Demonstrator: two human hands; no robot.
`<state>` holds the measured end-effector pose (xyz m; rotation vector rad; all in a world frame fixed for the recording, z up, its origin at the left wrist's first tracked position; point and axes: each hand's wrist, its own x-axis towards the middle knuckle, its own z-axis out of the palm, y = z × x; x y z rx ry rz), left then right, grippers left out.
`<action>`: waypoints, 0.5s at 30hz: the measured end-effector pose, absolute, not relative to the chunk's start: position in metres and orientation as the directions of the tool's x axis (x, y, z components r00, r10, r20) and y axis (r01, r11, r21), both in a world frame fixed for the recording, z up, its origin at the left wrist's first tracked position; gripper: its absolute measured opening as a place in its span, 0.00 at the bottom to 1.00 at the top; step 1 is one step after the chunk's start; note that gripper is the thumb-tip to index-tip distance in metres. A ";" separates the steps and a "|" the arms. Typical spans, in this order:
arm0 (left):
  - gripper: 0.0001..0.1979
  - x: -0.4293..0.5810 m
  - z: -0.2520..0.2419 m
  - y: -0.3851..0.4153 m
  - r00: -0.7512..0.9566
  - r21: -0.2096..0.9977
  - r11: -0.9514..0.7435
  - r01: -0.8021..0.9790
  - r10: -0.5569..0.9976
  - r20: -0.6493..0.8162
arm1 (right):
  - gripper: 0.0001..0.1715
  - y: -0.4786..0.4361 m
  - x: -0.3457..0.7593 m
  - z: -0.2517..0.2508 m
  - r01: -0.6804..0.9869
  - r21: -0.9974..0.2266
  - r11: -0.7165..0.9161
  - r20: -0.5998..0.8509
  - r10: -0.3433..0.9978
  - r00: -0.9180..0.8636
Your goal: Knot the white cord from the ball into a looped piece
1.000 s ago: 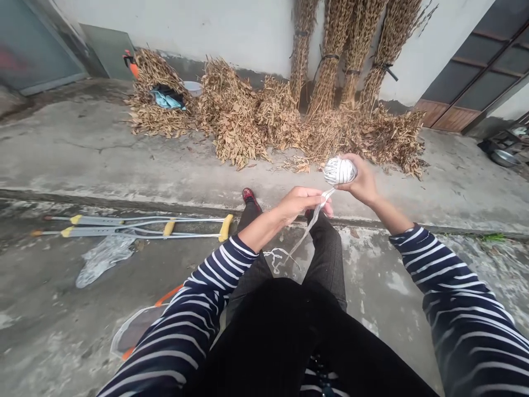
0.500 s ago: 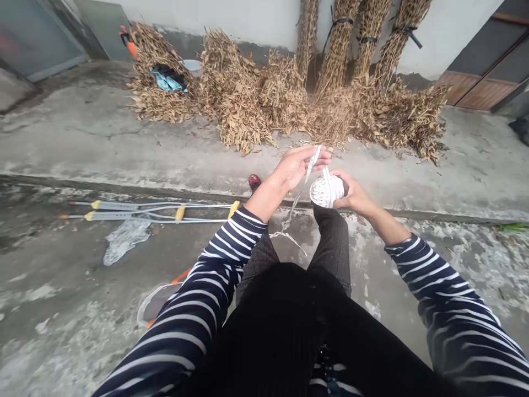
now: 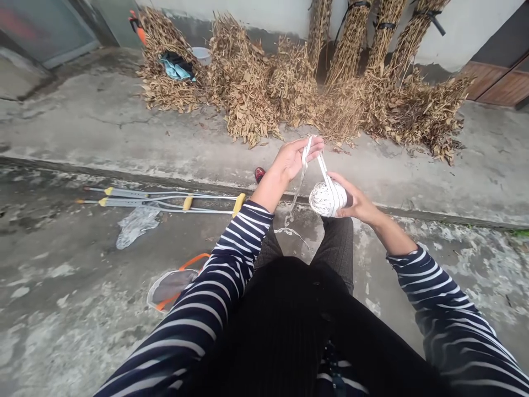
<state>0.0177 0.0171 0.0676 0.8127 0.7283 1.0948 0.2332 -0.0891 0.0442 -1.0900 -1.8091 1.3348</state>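
My right hand (image 3: 354,199) is wrapped round the right side of a ball of white flat cord (image 3: 323,198). Up and to the left, my left hand (image 3: 294,158) has its palm turned up, with a strand of the cord (image 3: 306,151) running over its fingers. Between the hand and the ball the strand is stretched taut. From the left hand a loose tail (image 3: 288,220) hangs down, curled and tangled in front of my legs. Whether the left thumb pinches the strand is hard to see.
Dry plant bundles (image 3: 248,82) lie along the wall, some tied upright (image 3: 351,38). A pair of crutches (image 3: 169,203) and a clear plastic bag (image 3: 136,226) lie on the lower ground at left. Closer in is a mesh bag with orange straps (image 3: 171,286). A concrete step edge (image 3: 413,213) crosses the view.
My hands have moved apart, the ball dropping slightly away from the left hand, so more strand shows between them. The view has shifted a little.
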 end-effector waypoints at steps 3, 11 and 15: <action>0.16 0.014 0.057 0.026 0.260 0.815 0.240 -0.528 0.959 -0.114 | 0.55 -0.092 0.233 0.042 0.283 -0.949 0.140 -0.014 0.876 -0.483; 0.17 0.016 0.040 0.030 0.176 0.630 0.288 -0.722 0.956 -0.234 | 0.49 -0.093 0.228 0.045 0.275 -0.951 0.141 -0.046 0.815 -0.578; 0.13 0.021 0.029 0.032 0.174 0.647 0.311 -0.696 0.948 -0.267 | 0.46 -0.093 0.224 0.045 0.219 -0.972 0.080 -0.054 0.835 -0.547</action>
